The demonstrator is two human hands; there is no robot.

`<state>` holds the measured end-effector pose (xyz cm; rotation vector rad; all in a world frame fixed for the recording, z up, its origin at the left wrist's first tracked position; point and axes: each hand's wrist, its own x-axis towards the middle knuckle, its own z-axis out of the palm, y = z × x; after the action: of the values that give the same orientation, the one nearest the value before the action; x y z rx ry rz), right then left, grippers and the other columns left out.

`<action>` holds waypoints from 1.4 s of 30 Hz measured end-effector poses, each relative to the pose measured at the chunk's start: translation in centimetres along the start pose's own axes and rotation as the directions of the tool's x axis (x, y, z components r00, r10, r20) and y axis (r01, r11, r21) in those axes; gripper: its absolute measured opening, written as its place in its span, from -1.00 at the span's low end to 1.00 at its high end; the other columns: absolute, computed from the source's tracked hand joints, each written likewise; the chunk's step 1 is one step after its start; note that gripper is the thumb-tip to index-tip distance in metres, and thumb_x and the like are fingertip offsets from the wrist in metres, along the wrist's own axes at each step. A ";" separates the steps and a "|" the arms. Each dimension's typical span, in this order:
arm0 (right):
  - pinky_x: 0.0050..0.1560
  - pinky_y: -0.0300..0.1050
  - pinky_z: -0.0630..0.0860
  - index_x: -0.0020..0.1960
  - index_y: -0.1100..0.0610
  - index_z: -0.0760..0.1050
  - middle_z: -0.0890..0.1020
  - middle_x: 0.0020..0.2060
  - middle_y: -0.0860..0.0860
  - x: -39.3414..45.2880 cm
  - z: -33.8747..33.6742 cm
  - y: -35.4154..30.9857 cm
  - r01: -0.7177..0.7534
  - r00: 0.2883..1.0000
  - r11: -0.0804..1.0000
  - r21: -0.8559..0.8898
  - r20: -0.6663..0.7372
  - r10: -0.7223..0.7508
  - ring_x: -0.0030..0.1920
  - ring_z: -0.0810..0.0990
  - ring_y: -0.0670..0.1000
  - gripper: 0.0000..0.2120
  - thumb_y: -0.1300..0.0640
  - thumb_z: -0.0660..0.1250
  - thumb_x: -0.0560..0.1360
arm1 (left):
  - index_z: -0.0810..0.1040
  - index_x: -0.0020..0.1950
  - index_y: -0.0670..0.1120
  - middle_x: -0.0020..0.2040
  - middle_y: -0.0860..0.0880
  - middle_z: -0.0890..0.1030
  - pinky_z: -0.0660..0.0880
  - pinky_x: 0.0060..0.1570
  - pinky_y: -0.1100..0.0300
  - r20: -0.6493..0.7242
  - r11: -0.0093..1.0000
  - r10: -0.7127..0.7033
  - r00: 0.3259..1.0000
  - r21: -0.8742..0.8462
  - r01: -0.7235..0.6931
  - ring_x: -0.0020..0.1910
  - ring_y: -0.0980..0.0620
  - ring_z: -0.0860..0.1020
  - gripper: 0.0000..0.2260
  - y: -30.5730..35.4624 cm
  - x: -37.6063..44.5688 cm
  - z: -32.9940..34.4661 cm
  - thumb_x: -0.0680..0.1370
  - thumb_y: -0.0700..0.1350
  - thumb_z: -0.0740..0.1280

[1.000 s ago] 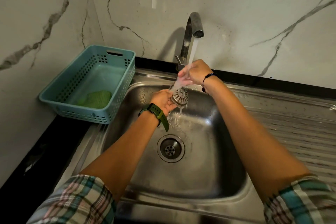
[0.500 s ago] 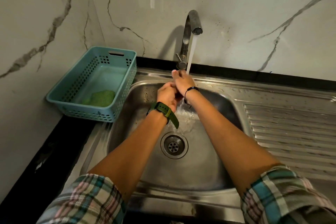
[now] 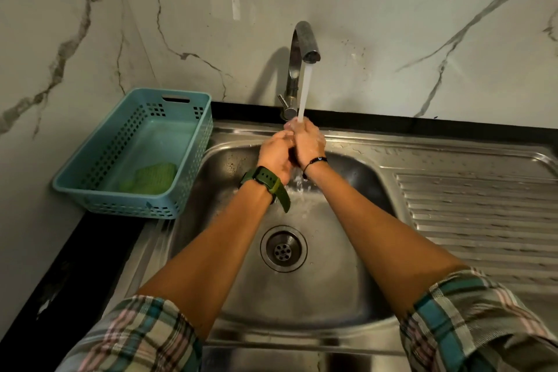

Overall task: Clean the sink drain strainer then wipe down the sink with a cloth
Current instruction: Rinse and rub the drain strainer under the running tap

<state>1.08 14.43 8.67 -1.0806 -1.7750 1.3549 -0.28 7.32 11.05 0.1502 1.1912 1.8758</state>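
Note:
Both my hands are pressed together over the steel sink [image 3: 347, 287], right under the water stream [image 3: 303, 93] from the tap [image 3: 303, 39]. My left hand [image 3: 276, 157], with a green watch strap, is curled shut. My right hand [image 3: 308, 142] closes against it, and the water lands on its knuckles. The drain strainer is hidden between the two hands. The drain opening [image 3: 283, 248] in the sink floor has no strainer in it. A green cloth [image 3: 151, 179] lies in the blue basket [image 3: 197, 142] to the left.
The blue basket stands on the black counter [image 3: 75, 266] against the marble wall. A ribbed steel drainboard [image 3: 483, 220] runs to the right of the sink. Water splashes onto the sink floor below my wrists.
The strainer was visible in my left hand a second ago. My right hand has since come down and closed against the left, which hides the strainer. Water keeps running.

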 end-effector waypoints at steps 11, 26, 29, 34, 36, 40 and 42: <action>0.08 0.05 0.46 -0.12 0.10 0.50 0.54 -0.15 0.06 -2.0 0.2 -0.9 0.001 0.999 0.962 0.272 -0.051 0.013 -0.04 0.50 0.08 -0.83 0.12 0.15 0.54 | 0.43 0.25 -0.27 0.03 -0.18 0.56 0.46 0.18 0.03 0.096 0.984 -0.039 0.995 0.178 0.021 0.23 -0.23 0.47 -0.72 1.6 -0.3 0.0 0.60 -0.19 0.09; -0.16 -0.11 0.47 -0.16 0.10 0.52 0.55 -0.28 0.05 0.4 0.8 -1.4 -0.464 0.866 0.681 0.566 0.131 0.482 -0.20 0.53 0.05 -0.68 -0.05 0.10 0.55 | 0.40 0.32 -0.19 0.24 -0.19 0.52 0.42 0.23 0.08 0.209 1.000 0.005 0.978 -0.001 -0.005 0.22 -0.07 0.48 -0.70 0.5 0.7 -1.6 0.60 -0.19 0.10; -0.15 -0.09 0.42 0.06 0.17 0.48 0.53 -0.19 0.06 -0.4 0.6 -0.7 -0.158 0.968 0.977 0.145 -0.171 0.182 -0.15 0.50 0.05 -0.61 -0.10 0.04 0.57 | 0.46 0.25 -0.16 0.20 -0.18 0.56 0.49 0.16 0.08 0.181 0.998 -0.066 0.981 0.015 0.064 0.20 -0.09 0.53 -0.69 1.1 1.1 -1.7 0.60 -0.04 0.16; -0.28 -0.11 0.42 -0.10 0.11 0.52 0.58 -0.21 0.08 -0.4 0.3 -1.8 -0.366 0.930 0.847 0.385 0.126 0.345 -0.19 0.54 0.06 -0.53 -0.27 0.08 0.50 | 0.57 0.03 -0.10 -0.04 -0.10 0.62 0.52 -0.03 0.15 0.175 0.933 0.113 0.978 0.319 -0.165 -0.02 -0.02 0.57 -0.74 0.4 1.0 -1.6 0.53 -0.35 0.15; -0.27 -0.11 0.44 -0.23 0.05 0.49 0.54 -0.29 0.07 -0.2 0.3 -2.4 -0.523 0.847 0.700 0.487 0.206 0.490 -0.25 0.51 0.05 -0.55 -0.32 0.14 0.44 | 0.56 0.00 -0.17 -0.08 -0.15 0.60 0.53 -0.11 0.17 0.205 0.842 0.124 0.971 0.496 -0.212 -0.09 -0.05 0.56 -0.72 0.1 1.0 -1.7 0.47 -0.42 0.14; 0.03 0.03 0.52 0.05 -0.03 0.48 0.58 0.00 0.09 -0.6 -0.5 -0.5 -0.304 0.952 0.903 0.302 0.135 0.275 -0.01 0.56 0.06 -0.63 -0.27 0.18 0.45 | 0.50 0.17 -0.20 0.07 -0.16 0.57 0.49 0.05 0.10 0.273 0.934 -0.017 0.962 0.348 -0.082 0.06 -0.07 0.55 -0.75 1.4 0.6 -1.2 0.56 -0.19 0.14; -0.11 -0.08 0.55 0.02 -0.01 0.45 0.59 -0.08 0.04 -1.0 -0.7 0.1 -0.165 0.985 0.928 0.335 0.097 0.140 -0.07 0.58 0.00 -0.74 -0.15 0.24 0.44 | 0.54 0.10 -0.17 0.01 -0.13 0.61 0.55 -0.03 0.16 0.202 0.959 0.013 0.979 0.275 -0.069 0.02 -0.03 0.58 -0.74 1.9 0.5 -0.5 0.61 -0.09 0.12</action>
<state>2.13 13.87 8.75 -1.0012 -1.4517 1.7412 -2.01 7.11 12.12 0.5108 1.3168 1.6732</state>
